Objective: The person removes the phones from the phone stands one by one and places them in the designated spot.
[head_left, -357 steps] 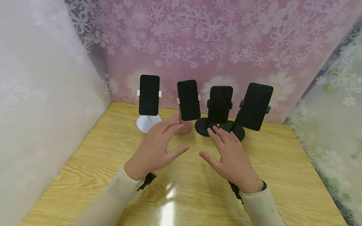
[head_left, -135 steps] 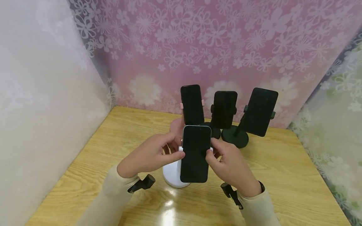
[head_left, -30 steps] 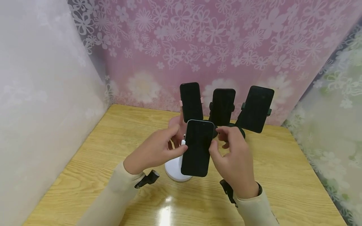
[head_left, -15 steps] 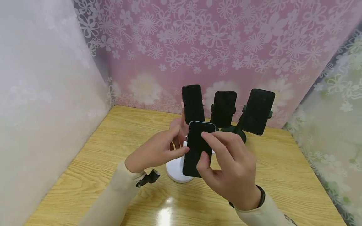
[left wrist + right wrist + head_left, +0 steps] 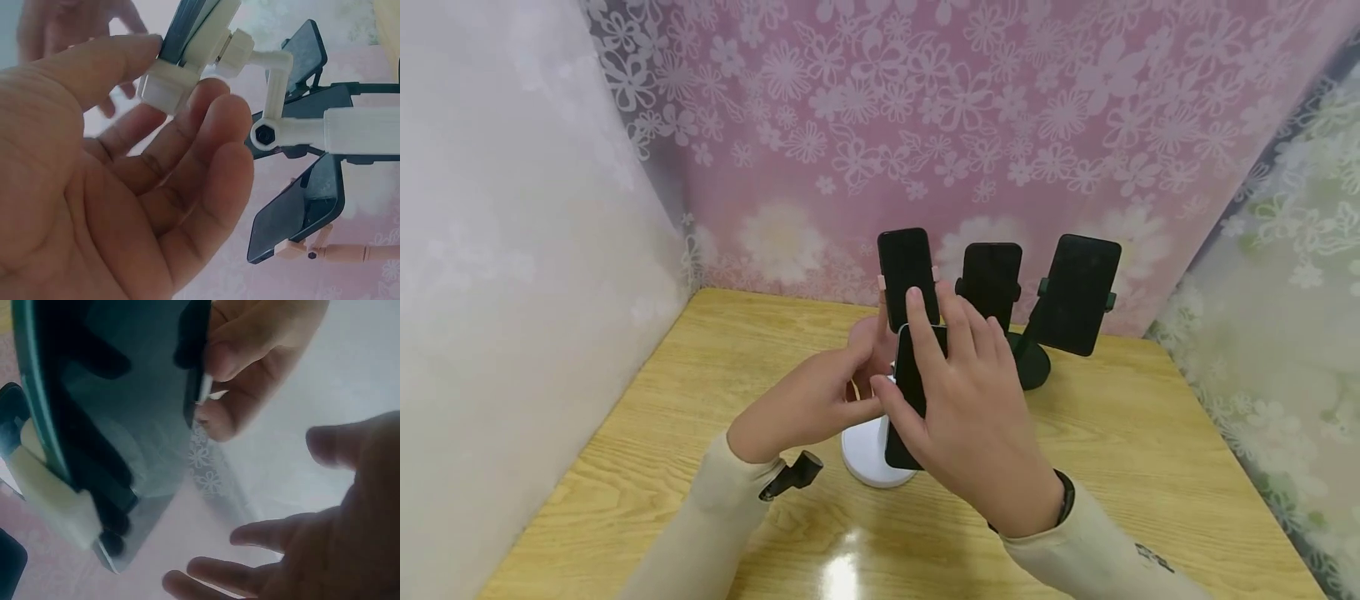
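A black-screened phone [image 5: 910, 379] sits in the clamp [image 5: 167, 94] of a white phone stand, whose round base [image 5: 871, 457] rests on the table. My left hand [image 5: 805, 404] pinches the clamp and the phone's left edge, thumb in front and fingers curled behind. In front of the screen, my right hand [image 5: 977, 412] has its fingers spread and nearly straight, covering much of the phone in the head view. The right wrist view shows a gap between those fingers and the phone [image 5: 125, 412], with dark finger reflections on the glass.
Behind stand three more phones in stands: a pink one [image 5: 880, 310], a black one [image 5: 1017, 292] largely hidden by my right hand, and a dark green one [image 5: 1033, 362]. A flowered pink curtain [image 5: 820, 167] hangs behind the wooden table [image 5: 715, 342].
The white stand with its phone has come from the back left to the front middle. Lately my right hand left the phone's right edge and moved across the screen, fingers straightening; my left stayed.
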Action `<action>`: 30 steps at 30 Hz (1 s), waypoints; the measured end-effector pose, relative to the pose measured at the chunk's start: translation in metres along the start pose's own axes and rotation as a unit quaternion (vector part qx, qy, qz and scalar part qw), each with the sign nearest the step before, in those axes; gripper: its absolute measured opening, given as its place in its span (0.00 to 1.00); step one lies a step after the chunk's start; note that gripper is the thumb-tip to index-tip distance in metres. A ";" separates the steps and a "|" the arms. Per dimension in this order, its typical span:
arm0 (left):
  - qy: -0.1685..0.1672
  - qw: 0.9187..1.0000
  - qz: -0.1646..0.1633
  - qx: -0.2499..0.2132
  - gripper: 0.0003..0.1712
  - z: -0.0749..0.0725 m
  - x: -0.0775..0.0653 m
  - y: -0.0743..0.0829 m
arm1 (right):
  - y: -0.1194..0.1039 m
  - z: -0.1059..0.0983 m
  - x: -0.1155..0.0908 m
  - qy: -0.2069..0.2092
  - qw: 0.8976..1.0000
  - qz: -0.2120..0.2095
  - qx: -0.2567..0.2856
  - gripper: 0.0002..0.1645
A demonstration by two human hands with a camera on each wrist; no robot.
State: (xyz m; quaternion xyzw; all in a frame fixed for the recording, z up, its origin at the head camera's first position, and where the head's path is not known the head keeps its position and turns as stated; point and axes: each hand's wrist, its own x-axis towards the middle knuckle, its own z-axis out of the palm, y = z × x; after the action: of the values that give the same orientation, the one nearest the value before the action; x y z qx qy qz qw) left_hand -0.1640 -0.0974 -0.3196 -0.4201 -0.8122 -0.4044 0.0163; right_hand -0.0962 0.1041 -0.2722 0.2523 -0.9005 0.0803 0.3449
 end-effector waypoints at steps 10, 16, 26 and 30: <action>-0.015 1.000 -0.024 0.012 0.14 0.000 0.000 0.002 | 0.010 0.020 0.007 -0.106 0.992 0.058 -0.032 0.43; -0.018 1.000 -0.016 -0.011 0.23 -0.001 0.001 -0.001 | 0.011 0.024 0.012 -0.115 0.991 0.047 -0.047 0.40; -0.018 1.000 -0.008 -0.011 0.28 -0.003 -0.001 -0.006 | 0.020 0.028 0.023 -0.090 0.994 -0.028 -0.063 0.19; -0.017 1.000 -0.013 0.000 0.23 -0.002 0.000 -0.007 | 0.024 0.027 0.025 -0.103 0.992 -0.043 -0.063 0.19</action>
State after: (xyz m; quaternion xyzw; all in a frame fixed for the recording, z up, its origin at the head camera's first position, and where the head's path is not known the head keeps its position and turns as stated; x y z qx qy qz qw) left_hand -0.1697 -0.1013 -0.3225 -0.4159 -0.8179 -0.3974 -0.0029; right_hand -0.1399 0.1057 -0.2753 0.2758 -0.9228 -0.0177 0.2686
